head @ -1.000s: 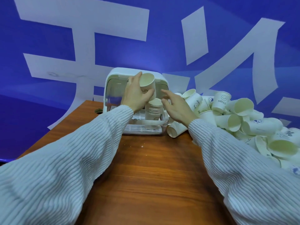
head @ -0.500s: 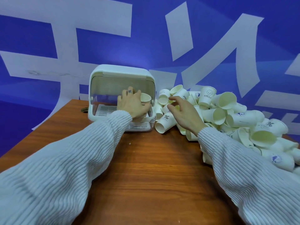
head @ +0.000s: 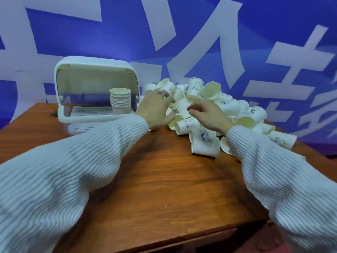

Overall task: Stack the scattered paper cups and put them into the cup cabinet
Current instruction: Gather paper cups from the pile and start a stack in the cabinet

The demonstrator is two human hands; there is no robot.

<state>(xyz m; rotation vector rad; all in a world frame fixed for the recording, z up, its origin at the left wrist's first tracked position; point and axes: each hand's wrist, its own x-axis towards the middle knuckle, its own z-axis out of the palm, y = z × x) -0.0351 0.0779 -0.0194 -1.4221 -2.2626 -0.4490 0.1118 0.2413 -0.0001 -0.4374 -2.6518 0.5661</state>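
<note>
The left hand (head: 156,110) has left the cabinet (head: 94,70); both grips, right hand (head: 207,115) included, released over wooden table (head: 164,179).

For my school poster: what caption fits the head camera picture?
Both hands reach into the paper cup pile beside the cabinet.

Looks like some kind of event or promo space, maybe an office lobby, hard to say from this angle. A huge blue banner (head: 237,52) with giant white characters is filling the whole background, and a wooden table (head: 164,179) is sitting right in front of it, carrying branded paper cups (head: 215,99).
</note>
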